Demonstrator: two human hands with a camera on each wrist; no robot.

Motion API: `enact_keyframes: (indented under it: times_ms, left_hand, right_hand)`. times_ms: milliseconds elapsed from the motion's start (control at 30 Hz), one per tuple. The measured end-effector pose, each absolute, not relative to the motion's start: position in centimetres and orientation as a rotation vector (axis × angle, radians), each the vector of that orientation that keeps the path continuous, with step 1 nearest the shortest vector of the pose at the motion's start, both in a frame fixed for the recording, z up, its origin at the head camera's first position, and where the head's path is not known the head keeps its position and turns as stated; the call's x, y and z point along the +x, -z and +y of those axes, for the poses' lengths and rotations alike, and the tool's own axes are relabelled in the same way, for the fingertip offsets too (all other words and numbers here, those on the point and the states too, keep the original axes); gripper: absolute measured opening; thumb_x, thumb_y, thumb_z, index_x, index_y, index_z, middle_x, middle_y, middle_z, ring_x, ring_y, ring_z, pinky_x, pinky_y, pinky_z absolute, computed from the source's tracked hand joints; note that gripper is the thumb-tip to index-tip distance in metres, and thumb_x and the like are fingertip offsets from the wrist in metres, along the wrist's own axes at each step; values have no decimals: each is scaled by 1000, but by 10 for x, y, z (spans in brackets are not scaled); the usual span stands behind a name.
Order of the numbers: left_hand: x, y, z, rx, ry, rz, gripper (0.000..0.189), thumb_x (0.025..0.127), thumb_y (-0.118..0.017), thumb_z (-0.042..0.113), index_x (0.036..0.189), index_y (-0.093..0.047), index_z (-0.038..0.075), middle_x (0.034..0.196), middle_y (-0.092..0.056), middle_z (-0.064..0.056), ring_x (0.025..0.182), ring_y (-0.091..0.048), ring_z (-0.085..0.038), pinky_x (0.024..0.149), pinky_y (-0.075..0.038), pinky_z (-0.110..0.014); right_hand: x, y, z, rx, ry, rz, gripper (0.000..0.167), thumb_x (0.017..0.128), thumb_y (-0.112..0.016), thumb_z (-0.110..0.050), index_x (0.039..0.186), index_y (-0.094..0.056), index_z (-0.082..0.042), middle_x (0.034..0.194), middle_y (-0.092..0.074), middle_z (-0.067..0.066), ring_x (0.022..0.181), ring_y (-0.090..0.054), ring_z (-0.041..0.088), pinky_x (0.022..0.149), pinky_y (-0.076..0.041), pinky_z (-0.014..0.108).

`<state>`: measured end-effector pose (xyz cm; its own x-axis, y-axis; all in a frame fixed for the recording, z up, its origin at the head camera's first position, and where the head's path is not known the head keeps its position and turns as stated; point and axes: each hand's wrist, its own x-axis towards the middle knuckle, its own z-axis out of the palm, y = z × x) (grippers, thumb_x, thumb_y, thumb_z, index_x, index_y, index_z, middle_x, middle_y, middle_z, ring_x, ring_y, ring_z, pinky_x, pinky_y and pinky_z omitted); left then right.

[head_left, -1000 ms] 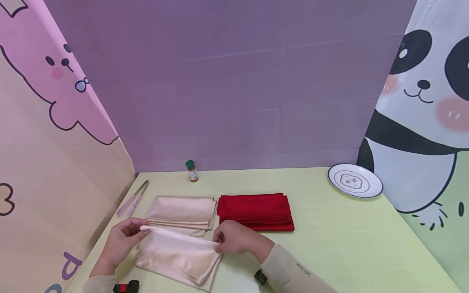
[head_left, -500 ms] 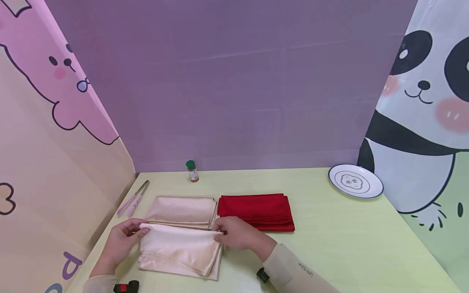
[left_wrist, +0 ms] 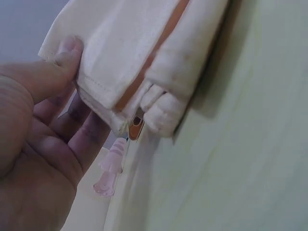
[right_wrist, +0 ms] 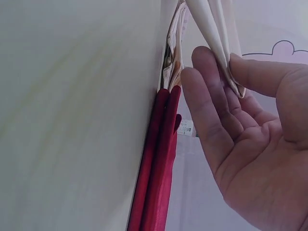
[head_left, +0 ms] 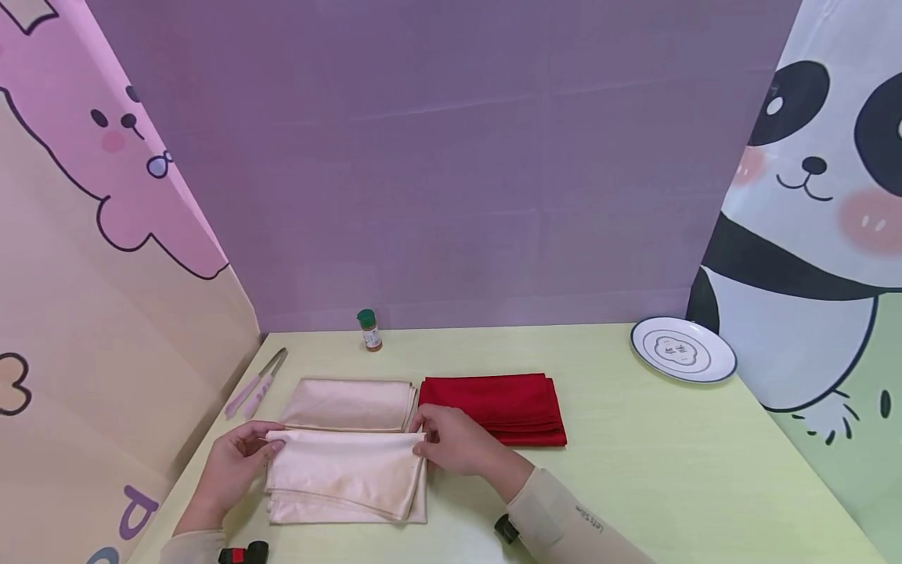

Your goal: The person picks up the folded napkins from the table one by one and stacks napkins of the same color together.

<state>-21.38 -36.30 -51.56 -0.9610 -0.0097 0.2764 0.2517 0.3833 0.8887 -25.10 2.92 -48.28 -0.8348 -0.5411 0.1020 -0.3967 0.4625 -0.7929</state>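
Observation:
A pale cream satin cloth [head_left: 341, 474], folded into layers, is lifted at its far edge between both hands. My left hand [head_left: 236, 462] pinches the far left corner, thumb on top, as the left wrist view also shows with the cloth [left_wrist: 125, 43] between thumb and fingers. On the far right corner, my right hand [head_left: 458, 442] pinches the folded edge; in the right wrist view the thumb presses the layers against the fingers. Just behind lies a second folded cream cloth [head_left: 352, 403], partly covered by the lifted one. A folded red cloth [head_left: 489, 403] sits beside it, close to my right hand.
Pink-handled tongs [head_left: 255, 384] lie at the table's left edge. A small green-capped bottle [head_left: 369, 330] stands at the back. Far right is a white plate [head_left: 682, 350] with a dark rim. Printed walls enclose the yellow table [head_left: 669, 470] on three sides.
The cloth's far edge has moved up and back, over the near part of the second cream cloth. My right hand has risen slightly away from me and the cloth hangs straighter; the left barely moved.

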Motion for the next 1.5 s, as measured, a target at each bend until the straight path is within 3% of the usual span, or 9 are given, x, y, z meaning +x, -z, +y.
enact_keyframes:
  times_ms: [167,333,467,567,733,1100,1300,1400,1500]
  left_hand:
    - [-214,517,-365,-241,1672,-2365,33,96,-72,-5,127,-60,-9,100,-75,-8,89,-72,-8,74,-58,-23]
    - [-214,517,-365,-217,1760,-2320,33,95,-69,-11,119,-46,-11,99,-75,-2,90,-73,-9,73,-58,-21]
    - [-214,517,-364,-215,1749,-2297,24,93,-70,-14,104,-49,-12,95,-72,-5,86,-72,-8,70,-57,-20]
    - [-214,517,-363,-228,1720,-2294,14,93,-71,-12,98,-58,-13,91,-72,-8,82,-70,-7,69,-56,-20]
    - [-213,517,-364,-233,1677,-2339,15,96,-73,-3,109,-69,-10,98,-76,-3,87,-71,-6,74,-57,-21]
    - [-210,516,-367,-201,1727,-2421,30,97,-76,8,124,-69,-3,119,-72,11,93,-75,-11,76,-60,-26]
    - [-208,512,-365,-203,1803,-2463,45,90,-82,4,132,-65,-1,121,-69,-2,89,-74,-14,69,-60,-28]
    - [-207,509,-363,-216,1846,-2470,51,89,-81,0,136,-61,-2,110,-67,-11,82,-71,-12,64,-58,-26]
    - [-206,508,-361,-228,1865,-2464,53,90,-81,0,138,-60,-2,101,-65,-14,76,-66,-9,59,-53,-23]
  right_hand:
    - [-253,480,31,-790,1401,2521,28,94,-78,-6,113,-60,-13,87,-63,-1,74,-62,13,66,-54,27]
    - [-254,480,31,-729,1457,2509,26,94,-78,-7,101,-53,-11,81,-61,-1,68,-60,12,61,-51,26]
    - [-254,481,32,-754,1453,2542,28,92,-78,-3,86,-52,-9,71,-52,-1,63,-51,9,56,-42,22]
    - [-255,481,31,-785,1487,2527,27,91,-77,1,82,-54,-10,70,-55,-2,65,-53,8,56,-43,22]
    - [-256,480,31,-775,1513,2491,17,92,-74,2,87,-68,-12,80,-66,-5,72,-62,10,62,-52,24]
    - [-257,479,35,-748,1464,2511,11,91,-77,-5,92,-81,-15,87,-71,-9,79,-65,11,68,-56,26]
    - [-259,480,36,-748,1474,2501,9,88,-82,-5,96,-82,-11,87,-70,-4,78,-65,12,66,-55,26]
    - [-260,481,36,-759,1465,2512,15,85,-85,-7,100,-81,-7,89,-68,-1,76,-65,12,65,-55,26]
    - [-260,482,36,-777,1460,2517,18,85,-86,-8,102,-80,-6,96,-67,1,77,-67,11,67,-56,25]
